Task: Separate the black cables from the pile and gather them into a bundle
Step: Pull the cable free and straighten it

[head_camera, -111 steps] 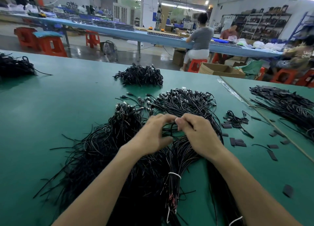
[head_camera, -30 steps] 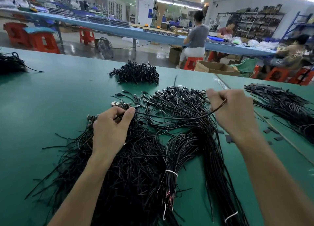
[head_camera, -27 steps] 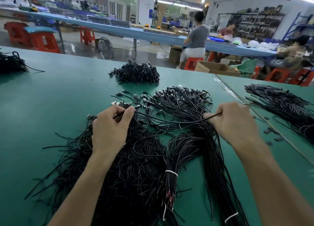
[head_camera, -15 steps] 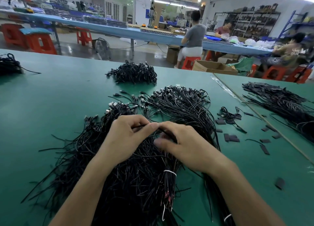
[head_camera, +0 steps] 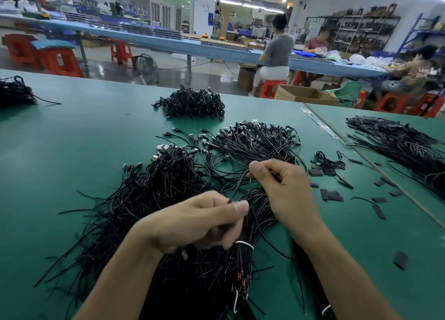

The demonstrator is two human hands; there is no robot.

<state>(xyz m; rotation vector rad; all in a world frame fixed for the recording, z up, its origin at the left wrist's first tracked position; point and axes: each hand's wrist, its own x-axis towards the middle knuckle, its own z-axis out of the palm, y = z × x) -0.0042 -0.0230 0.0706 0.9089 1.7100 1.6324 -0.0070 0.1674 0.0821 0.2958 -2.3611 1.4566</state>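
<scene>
From the head view, the person works over a wide green bench [head_camera: 84,139] covered in black wiring. The left hand [head_camera: 192,223] is curled, thumb pressed against the forefinger, and pinches the lower end of a single black cable [head_camera: 237,188]. The right hand [head_camera: 286,189] is raised a little higher and further out, its fingers bent in and its thumb tip up, and it pinches the same cable near its upper part. The cable runs at a slant between the two hands, lifted just above the heap.

Below the left forearm spreads the loose pile [head_camera: 144,199], its ends straggling out towards the left edge of the bench. Just beside it, between the wrists, lies a tied bundle [head_camera: 255,213] cinched by a white tie [head_camera: 244,245]. Its far ends fan out into a spread of connectors [head_camera: 252,144] beyond the hands.

Further back sits a smaller heap [head_camera: 192,103], well apart from the pile. Short black strips [head_camera: 332,195] are scattered to the right of the right hand. On the adjoining bench surface to the right lies another long heap of cables [head_camera: 397,141], and a dark clump [head_camera: 14,93] sits at the far left edge. Across the aisle a person in a grey top [head_camera: 277,52] sits on a red stool [head_camera: 271,87] at a long blue table [head_camera: 168,42].
</scene>
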